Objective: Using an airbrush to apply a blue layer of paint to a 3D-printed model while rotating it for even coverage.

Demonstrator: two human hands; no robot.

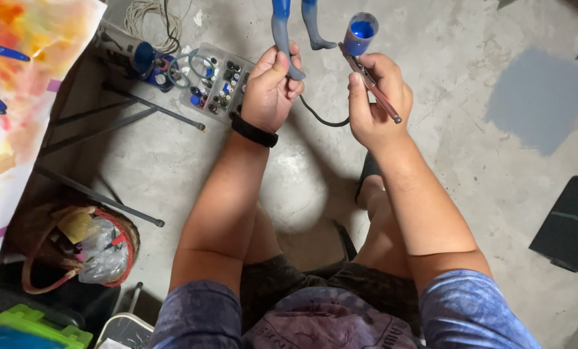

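Fingers (277, 64) closed — figurine leg (281, 32), airbrush (370, 81)

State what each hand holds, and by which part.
Left hand grips a blue-grey figurine leg near its foot. Right hand holds an airbrush by its slim body, below the blue paint cup.

Both forearms reach forward, left hand (271, 87) fisted closed, right hand (373, 97) curled in a pinch.

Two hands (273, 87) (373, 97), one airbrush (366, 71), one figure (295, 32), one basket (76, 249), one organizer box (218, 81).
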